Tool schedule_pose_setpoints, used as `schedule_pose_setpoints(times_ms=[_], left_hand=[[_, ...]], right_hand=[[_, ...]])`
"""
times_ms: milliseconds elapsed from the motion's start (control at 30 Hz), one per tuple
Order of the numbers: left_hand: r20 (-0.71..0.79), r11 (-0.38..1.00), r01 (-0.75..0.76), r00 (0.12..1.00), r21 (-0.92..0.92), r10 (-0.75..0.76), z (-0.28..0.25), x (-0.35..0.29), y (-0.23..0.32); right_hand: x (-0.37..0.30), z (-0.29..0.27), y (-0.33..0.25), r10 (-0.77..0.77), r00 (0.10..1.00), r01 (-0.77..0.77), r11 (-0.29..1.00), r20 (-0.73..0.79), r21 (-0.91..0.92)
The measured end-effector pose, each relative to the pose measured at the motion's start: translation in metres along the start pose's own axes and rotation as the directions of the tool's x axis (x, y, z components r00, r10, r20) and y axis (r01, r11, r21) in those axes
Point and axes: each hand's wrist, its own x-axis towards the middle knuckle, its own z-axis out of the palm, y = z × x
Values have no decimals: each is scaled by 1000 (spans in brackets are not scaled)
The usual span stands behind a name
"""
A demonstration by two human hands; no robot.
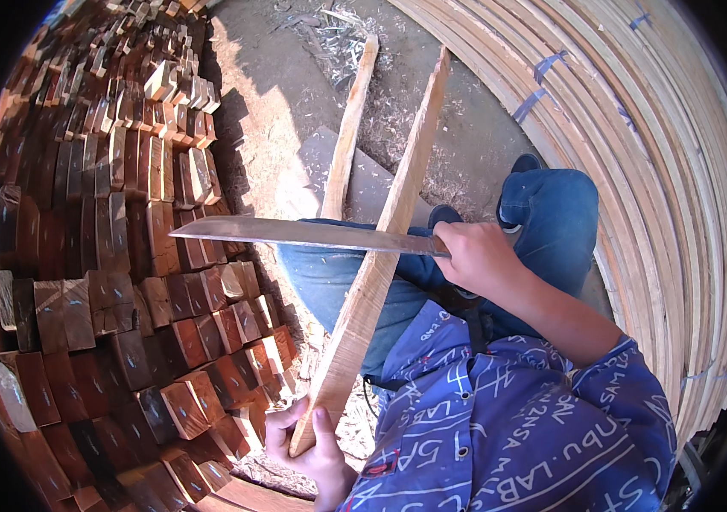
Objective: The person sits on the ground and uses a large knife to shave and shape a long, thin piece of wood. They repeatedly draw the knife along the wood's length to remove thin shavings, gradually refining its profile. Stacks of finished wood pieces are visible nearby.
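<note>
A long wooden strip (360,305) with a tapered far end slants across my thigh from lower left to upper right. Its near end is gripped by my left hand (312,439), thumb on top and fingers around the edge. My right hand (476,256) is closed around the handle of a machete (295,232). The long blade points left and crosses over the strip near its middle; whether the edge touches the wood I cannot tell. Beyond my knee a second wooden strip (352,128) lies with its far end by a pile of shavings (348,47).
Stacked timber blocks (133,316), their cut ends facing me, fill the left side. Long bundled planks (628,171), tied with blue strips, curve along the right. A flat grey board (321,158) lies on the ground past my bent, jeans-clad legs (551,213).
</note>
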Motion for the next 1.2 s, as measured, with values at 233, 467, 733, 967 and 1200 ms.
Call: schedule_pose_setpoints(times_ms=[233,467,733,967,1200], left_hand=[[32,995,98,995,17,-99,1,-4,10],[42,994,105,994,4,-105,0,-9,14],[137,997,-72,988,-29,76,-6,1,-1],[107,998,-46,993,-47,51,-4,1,12],[83,999,41,996,-28,-39,-4,-4,19]], right_hand=[[17,21,27,-108,988,106,994,-112,-25],[14,13,41,-107,982,101,994,-158,-45],[5,-2,29,-5,995,3,1000,-95,-12],[-5,-13,-12,-108,994,107,982,-5,156],[4,4,-4,43,993,-72,958,109,278]])
